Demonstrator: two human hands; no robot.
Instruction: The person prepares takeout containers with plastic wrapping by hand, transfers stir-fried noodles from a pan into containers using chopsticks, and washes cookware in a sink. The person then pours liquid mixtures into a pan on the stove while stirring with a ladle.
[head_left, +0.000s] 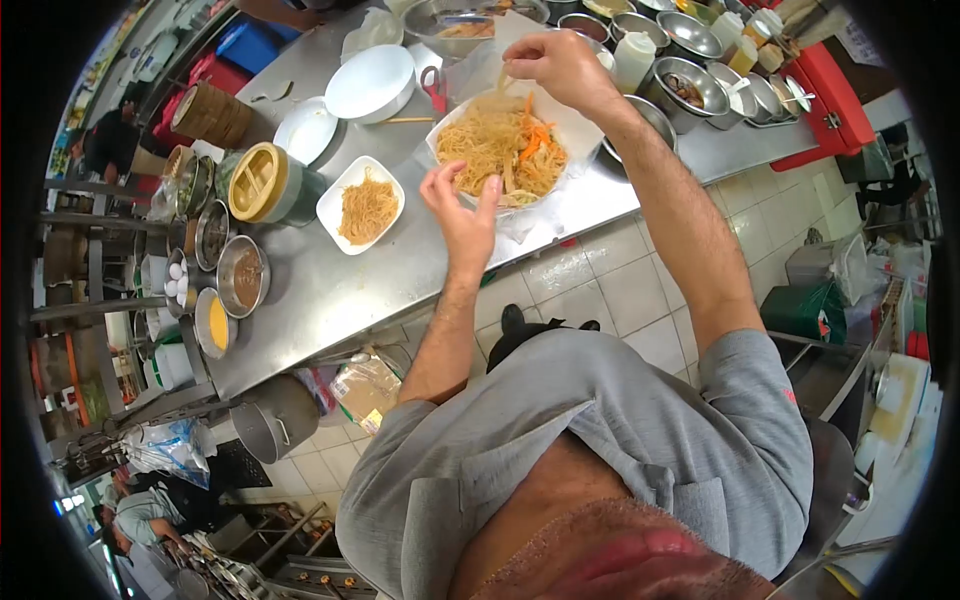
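Noodles (498, 102) hang lengthwise downward, pinched by the right hand (560, 70); left hand (464, 218) has fingers spread.

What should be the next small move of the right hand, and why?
Probably, lower the right hand a little and release its pinch of noodles into the bowl. The strands hang from it above the pile, and the open left hand is at the near side, leaving room.
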